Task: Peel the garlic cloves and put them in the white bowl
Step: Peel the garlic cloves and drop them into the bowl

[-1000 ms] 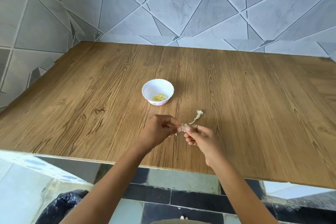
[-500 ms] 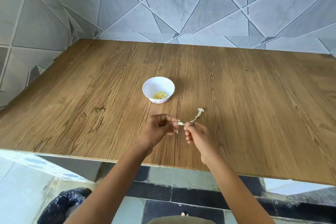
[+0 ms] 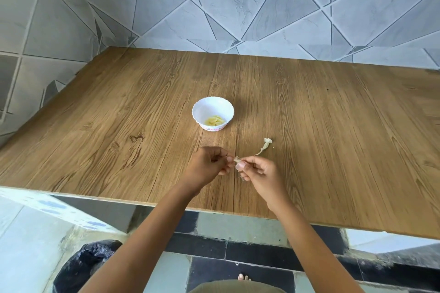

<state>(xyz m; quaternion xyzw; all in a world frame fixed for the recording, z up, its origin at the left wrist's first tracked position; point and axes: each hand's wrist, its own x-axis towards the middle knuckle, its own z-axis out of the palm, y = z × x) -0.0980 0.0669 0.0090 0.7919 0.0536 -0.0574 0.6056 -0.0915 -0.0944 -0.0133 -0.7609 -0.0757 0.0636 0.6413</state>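
Left hand, right hand unmoved — pinching garlic clove near table edge.

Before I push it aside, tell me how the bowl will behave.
The bowl is small and holds only a few cloves, so it is probably light and would slide easily on the table. Its base looks narrower than its rim, so a push high on the wall might tip it; push low.

bowl mid-table (cloves inside), garlic stem right of it
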